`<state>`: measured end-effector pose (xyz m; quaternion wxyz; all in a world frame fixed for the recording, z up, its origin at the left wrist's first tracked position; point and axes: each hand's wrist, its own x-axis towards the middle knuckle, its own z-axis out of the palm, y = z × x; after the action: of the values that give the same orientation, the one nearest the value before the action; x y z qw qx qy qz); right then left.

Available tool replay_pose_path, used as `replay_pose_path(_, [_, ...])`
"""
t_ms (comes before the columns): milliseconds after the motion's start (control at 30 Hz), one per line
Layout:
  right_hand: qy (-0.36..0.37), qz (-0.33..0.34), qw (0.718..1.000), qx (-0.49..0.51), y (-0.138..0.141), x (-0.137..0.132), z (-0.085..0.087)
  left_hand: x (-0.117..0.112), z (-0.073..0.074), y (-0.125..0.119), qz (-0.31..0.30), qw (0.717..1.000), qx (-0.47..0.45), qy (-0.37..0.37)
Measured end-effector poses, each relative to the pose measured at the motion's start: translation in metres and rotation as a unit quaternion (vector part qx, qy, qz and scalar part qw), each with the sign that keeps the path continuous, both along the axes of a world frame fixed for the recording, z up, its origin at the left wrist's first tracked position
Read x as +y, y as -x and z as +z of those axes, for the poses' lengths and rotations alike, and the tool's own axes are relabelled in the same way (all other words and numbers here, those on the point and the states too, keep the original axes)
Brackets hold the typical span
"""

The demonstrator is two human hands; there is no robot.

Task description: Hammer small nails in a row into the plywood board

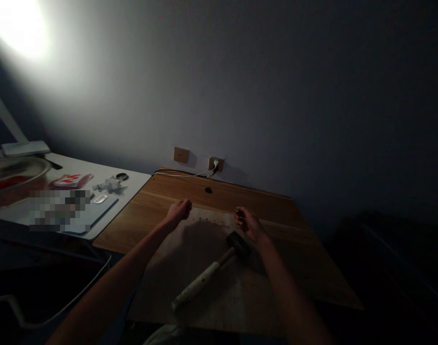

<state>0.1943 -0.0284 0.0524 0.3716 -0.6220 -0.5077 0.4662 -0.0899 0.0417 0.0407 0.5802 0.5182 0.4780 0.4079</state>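
Note:
My left hand is closed over the far left part of a thin pale board; whatever its fingers hold is too small to make out. Across from it, my right hand is closed in a pinch, with a small glint at the fingertips that I cannot identify. Between the hands, several small nail-like metal pieces stand in a row along the board's far part. A mallet lies diagonally on the board, its dark head just below my right hand and its pale wrapped handle toward me.
The board rests on a wooden tabletop. At left, a white table bears a large clear bowl, a red-and-white packet and crumpled plastic. Cables run along the back edge to a wall socket. The right side is dark.

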Motion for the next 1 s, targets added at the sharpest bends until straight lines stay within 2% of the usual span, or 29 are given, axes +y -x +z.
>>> replay_pose_path(67, [0.005, -0.007, 0.999, 0.033, 0.001, -0.002, -0.001, 0.001, 0.002, -0.002, -0.003, 0.988, -0.119, 0.097])
replay_pose_path(100, [0.01, -0.009, 0.999, 0.037, 0.002, -0.002, -0.001, 0.001, 0.001, -0.003, -0.01, 0.982, -0.145, 0.117])
replay_pose_path(167, [0.021, -0.012, 0.999, 0.022, 0.007, 0.0, -0.002, 0.0, -0.001, -0.003, -0.028, 0.985, -0.128, 0.114])
replay_pose_path(233, [0.031, -0.011, 0.999, -0.02, 0.014, 0.003, -0.003, -0.002, -0.004, -0.002, -0.059, 0.996, -0.041, 0.054])
replay_pose_path(300, [0.037, -0.006, 0.996, -0.078, 0.021, 0.007, -0.002, -0.005, -0.006, 0.0, -0.092, 0.99, 0.093, -0.048])
replay_pose_path(400, [0.032, 0.02, 0.984, -0.174, 0.03, 0.01, 0.0, -0.009, -0.007, 0.0, -0.122, 0.934, 0.282, -0.183])
replay_pose_path(467, [0.025, 0.045, 0.972, -0.229, 0.035, 0.009, 0.002, -0.011, -0.007, -0.001, -0.145, 0.898, 0.348, -0.227])
replay_pose_path(533, [0.02, 0.067, 0.961, -0.269, 0.039, 0.007, 0.002, -0.012, -0.007, -0.002, -0.16, 0.878, 0.375, -0.249])
replay_pose_path(667, [0.009, 0.083, 0.949, -0.305, 0.045, 0.006, 0.002, -0.015, -0.008, -0.003, -0.162, 0.861, 0.389, -0.285])
replay_pose_path(867, [0.003, 0.054, 0.966, -0.251, 0.043, 0.012, 0.005, -0.013, -0.01, -0.004, -0.184, 0.838, 0.406, -0.315])
replay_pose_path(1000, [0.022, 0.039, 0.979, -0.197, 0.037, 0.012, 0.007, -0.013, -0.01, -0.006, -0.188, 0.826, 0.434, -0.307])
